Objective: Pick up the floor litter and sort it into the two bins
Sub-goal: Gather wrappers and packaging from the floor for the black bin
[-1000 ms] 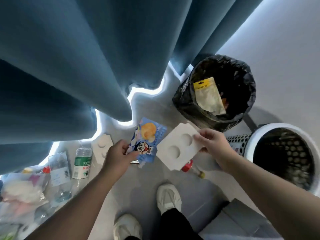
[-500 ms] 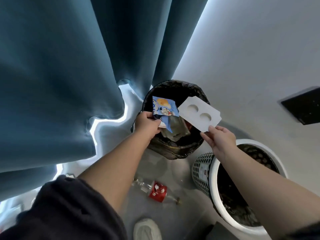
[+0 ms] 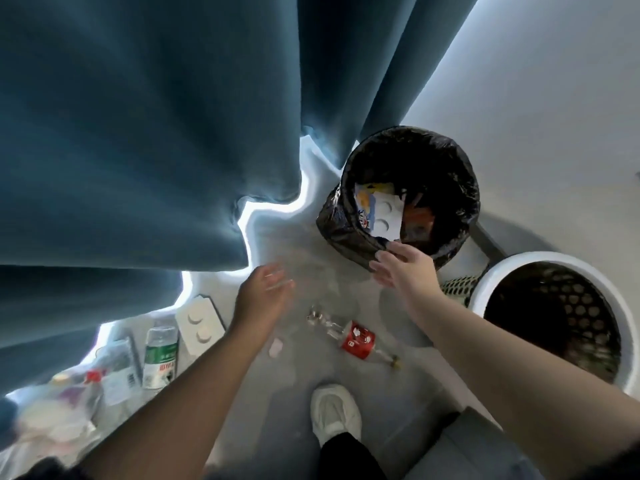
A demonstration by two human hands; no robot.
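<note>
Two pieces, pouch (image 3: pixel 364 204) and card (image 3: pixel 386 216), now lie in the black bin (image 3: pixel 343 230), released by left hand (image 3: pixel 266 294) and right hand (image 3: pixel 407 271), both empty, fingers loosely spread, so the floor bottle (image 3: pixel 358 340) likely comes next.

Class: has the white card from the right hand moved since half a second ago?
Yes. The card, held above the black bin earlier, now lies inside it beside the wrapper; the right hand is empty.
</note>
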